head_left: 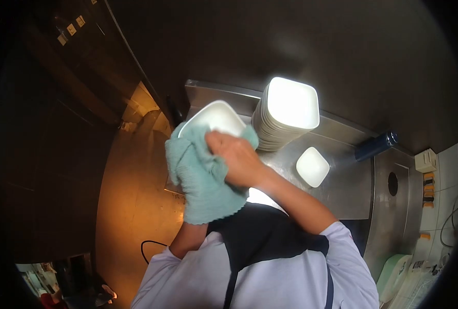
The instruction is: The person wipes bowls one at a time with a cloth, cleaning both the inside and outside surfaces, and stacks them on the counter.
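Note:
A light teal cloth [203, 180] covers my left hand, whose fingers are hidden; only the left forearm [187, 239] shows below it. Through the cloth, that hand holds up a square white bowl [219, 116], tilted with its inside towards me. My right hand [236, 157] is closed on part of the same cloth and presses it at the near side of the bowl's inside. Just right of the held bowl rises a tall stack of square white bowls [292, 103]. A single small white bowl [313, 167] sits apart on the steel counter [342, 193].
A dark blue cylinder [375, 146] lies near the counter's back edge at the right. Beyond it are a steel panel with a dark round hole [392, 184] and a white tiled wall [447, 170]. A pale green container [393, 278] stands at lower right.

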### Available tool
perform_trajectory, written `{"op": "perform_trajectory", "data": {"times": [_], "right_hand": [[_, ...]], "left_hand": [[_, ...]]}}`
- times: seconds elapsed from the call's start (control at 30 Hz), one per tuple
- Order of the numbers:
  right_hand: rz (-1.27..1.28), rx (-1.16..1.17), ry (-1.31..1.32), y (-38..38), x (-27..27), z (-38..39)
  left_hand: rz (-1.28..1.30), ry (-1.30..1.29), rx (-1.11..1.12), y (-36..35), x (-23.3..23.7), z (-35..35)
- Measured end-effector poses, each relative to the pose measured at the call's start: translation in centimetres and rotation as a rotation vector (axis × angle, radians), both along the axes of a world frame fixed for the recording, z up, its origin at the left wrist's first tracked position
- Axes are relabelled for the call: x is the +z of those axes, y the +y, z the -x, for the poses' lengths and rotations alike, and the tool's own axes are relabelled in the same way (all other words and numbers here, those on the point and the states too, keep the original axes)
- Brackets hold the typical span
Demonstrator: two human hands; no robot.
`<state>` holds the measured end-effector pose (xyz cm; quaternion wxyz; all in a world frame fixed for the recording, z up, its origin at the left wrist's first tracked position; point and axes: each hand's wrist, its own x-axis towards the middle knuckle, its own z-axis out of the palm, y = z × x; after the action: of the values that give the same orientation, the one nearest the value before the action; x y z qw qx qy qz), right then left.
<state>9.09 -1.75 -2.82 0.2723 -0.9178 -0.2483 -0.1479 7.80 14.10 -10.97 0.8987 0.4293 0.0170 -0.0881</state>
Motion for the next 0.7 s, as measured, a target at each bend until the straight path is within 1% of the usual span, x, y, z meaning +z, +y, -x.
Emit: {"op": "perform_trajectory", "data": {"times": [0.07, 0.17, 0.27, 0.3, 0.4, 0.5, 0.6, 0.63, 0.7], "right_hand": [[0.177, 0.145, 0.107, -1.0, -0.8, 0.7], [0.138, -0.178, -0.154, -2.9, -2.4, 0.5], [-0.033, -0.347, -0.327, -1.6, -1.0, -1.5], [-0.14, -0.315, -0.208, -0.7, -0.9, -1.5], [-0.165, -0.025, -0.017, -0.1, -1.3, -1.0], [0.089, 0.241, 0.327, -3.4, -0.5, -0.7], [0.313, -0.075, 0.216, -4.9, 0.2, -0.1], [0.184, -0.235, 0.054, -4.6, 0.7, -0.3], [-0.008, -0.292, -0.111, -3.0, 1.1, -1.0]], "left_hand": [[-0.005, 0.013, 0.002, 0.2, -0.3, 0.5], [-0.009, 0.04, 0.004, 0.2, -1.0, 1.4], [-0.013, 0.034, -0.008, -1.1, -1.5, 2.0], [-0.015, 0.029, -0.011, -2.0, -1.7, 2.1], [-0.013, 0.021, -0.033, -2.1, -1.7, 1.7], [-0.017, 0.03, -0.036, -1.0, -1.4, 1.3], [-0.017, 0.026, -0.012, -0.8, -1.1, 0.9], [-0.018, 0.026, 0.003, -1.1, -1.0, 0.9], [-0.018, 0.027, 0.025, -1.9, -1.2, 1.0]]}}
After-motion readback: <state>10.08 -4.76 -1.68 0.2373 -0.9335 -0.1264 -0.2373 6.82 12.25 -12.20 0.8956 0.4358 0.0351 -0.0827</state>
